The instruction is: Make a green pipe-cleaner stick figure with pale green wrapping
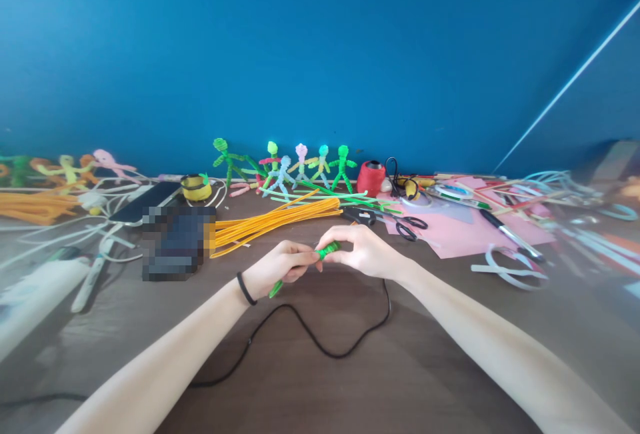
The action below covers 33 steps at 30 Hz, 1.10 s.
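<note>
Near the centre of the frame, the left hand (pixel 285 265) is pinching the lower end of a green wound piece (pixel 329 251) while the right hand (pixel 367 252) is clamping its upper end between thumb and fingers. The coils are relying on that pressure, so a slackening pinch could be letting them spring loose. Below, a black cord (pixel 320 347) is looping close by; a dropping wrist could be snagging it and jerking the piece askew.
</note>
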Available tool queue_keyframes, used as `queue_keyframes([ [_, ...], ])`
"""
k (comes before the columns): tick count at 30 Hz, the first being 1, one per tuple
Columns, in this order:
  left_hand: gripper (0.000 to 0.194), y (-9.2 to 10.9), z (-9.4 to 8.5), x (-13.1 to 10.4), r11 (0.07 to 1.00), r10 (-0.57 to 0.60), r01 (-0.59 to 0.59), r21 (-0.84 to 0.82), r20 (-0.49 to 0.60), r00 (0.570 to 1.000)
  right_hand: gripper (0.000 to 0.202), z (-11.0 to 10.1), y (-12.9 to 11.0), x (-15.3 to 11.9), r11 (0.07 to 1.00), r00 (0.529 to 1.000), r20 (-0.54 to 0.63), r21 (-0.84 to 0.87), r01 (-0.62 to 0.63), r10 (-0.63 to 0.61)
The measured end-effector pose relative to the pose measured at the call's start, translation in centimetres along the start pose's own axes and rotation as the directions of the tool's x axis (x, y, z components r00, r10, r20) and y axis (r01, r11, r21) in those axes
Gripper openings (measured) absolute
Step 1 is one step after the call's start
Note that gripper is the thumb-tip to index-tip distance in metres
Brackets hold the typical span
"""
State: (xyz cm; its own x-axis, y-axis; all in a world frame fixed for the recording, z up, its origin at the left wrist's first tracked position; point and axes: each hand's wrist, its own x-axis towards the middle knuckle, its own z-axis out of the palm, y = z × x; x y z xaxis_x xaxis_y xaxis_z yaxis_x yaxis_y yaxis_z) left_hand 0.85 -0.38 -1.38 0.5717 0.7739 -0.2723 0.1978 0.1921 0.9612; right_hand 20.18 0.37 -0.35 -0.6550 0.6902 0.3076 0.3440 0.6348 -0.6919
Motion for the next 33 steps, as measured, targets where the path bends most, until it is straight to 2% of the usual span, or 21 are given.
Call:
queue_keyframes([
  [6, 0.022, -0.1, -0.3, 0.1, 0.993, -0.030, 0.041, -0.114, 0.095, 0.995, 0.014, 0.0, -0.3, -0.1, 0.983, 0.994, 0.036, -0.153, 0.105, -0.100],
  [11, 0.022, -0.3, -0.5, 0.2, 0.985, -0.055, 0.077, -0.153, 0.142, 0.988, 0.016, 0.2, -0.3, 0.0, 0.926, 0.982, 0.114, -0.331, 0.181, -0.152],
  [19, 0.022, -0.4, -0.2, 0.4, 0.968, -0.070, 0.106, -0.226, 0.161, 0.985, 0.013, 1.1, -0.3, -0.1, 0.703, 0.983, 0.126, -0.688, 0.182, -0.131],
  [28, 0.023, -1.1, 0.0, 0.4, 0.873, -0.038, 0.169, -0.457, 0.281, 0.959, 0.013, 1.3, -0.6, 0.0, 0.664, 0.979, 0.130, -0.720, 0.200, -0.154],
  [33, 0.022, -1.1, -0.1, 0.6, 0.872, -0.118, 0.204, -0.444, 0.213, 0.970, 0.013, 1.3, 0.3, 0.1, 0.724, 0.981, 0.121, -0.661, 0.194, -0.152],
])
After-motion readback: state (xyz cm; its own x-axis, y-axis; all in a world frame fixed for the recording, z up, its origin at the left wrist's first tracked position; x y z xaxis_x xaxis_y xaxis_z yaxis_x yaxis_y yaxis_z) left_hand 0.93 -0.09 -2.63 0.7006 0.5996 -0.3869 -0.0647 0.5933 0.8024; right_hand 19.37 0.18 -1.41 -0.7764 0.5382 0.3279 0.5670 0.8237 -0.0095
